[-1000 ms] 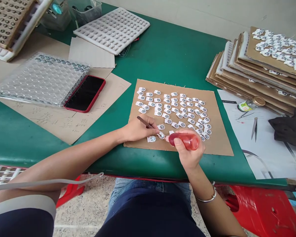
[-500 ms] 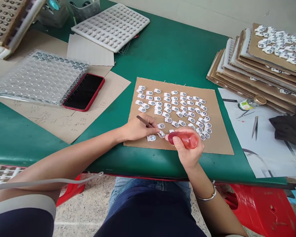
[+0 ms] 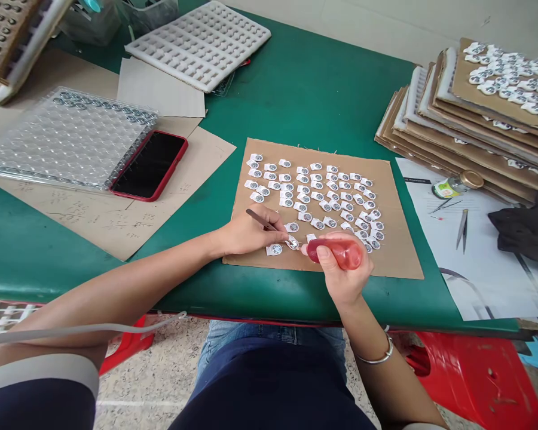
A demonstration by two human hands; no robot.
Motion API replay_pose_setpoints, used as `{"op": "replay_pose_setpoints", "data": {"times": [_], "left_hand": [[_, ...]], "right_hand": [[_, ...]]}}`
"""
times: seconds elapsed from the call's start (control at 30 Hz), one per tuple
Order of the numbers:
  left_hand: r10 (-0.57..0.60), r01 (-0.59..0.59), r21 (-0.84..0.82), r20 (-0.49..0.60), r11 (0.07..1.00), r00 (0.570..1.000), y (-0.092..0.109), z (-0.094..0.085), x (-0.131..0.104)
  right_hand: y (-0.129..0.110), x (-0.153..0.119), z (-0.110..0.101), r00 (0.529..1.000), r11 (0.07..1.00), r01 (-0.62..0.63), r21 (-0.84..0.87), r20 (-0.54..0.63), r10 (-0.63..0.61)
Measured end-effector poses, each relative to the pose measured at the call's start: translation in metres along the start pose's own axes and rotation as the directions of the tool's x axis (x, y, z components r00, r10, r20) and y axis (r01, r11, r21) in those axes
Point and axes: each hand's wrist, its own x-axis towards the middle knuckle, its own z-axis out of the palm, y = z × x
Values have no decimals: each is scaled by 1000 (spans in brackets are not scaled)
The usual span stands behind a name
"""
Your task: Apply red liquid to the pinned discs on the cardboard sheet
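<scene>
My left hand [image 3: 250, 232] is closed on dark tweezers [image 3: 260, 220], whose tips are at a small white piece with a round dark-ringed face [image 3: 292, 242]. In my right hand [image 3: 346, 275] is a squeeze bottle of red liquid [image 3: 338, 253], lying nearly level with its nozzle pointing left, close beside that piece. Whether the nozzle touches it I cannot tell. Both hands are over the near part of a brown cardboard sheet [image 3: 397, 239], which bears several rows of similar white pieces [image 3: 316, 196]. One such piece [image 3: 274, 249] lies just below my left fingers.
Left are a red-cased phone [image 3: 150, 165], a clear blister tray [image 3: 72, 140] and a white foam tray [image 3: 201, 45]. Right are stacked cardboard sheets [image 3: 457, 119], a small jar [image 3: 457, 185], other tweezers [image 3: 462, 230] and a black cloth [image 3: 526, 221]. A red stool [image 3: 484, 376] stands below the table edge.
The view has shifted slightly. The bottle's nozzle has drawn back a little to the right from the small white piece. Both hands keep their hold.
</scene>
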Motion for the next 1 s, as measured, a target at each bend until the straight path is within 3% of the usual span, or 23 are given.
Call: {"op": "replay_pose_setpoints", "data": {"times": [1.0], "left_hand": [[50,-49,23,-29,999,998,1,0,-1]], "right_hand": [[6,-1,-2,998,999,-38,-19,-60,37]]}}
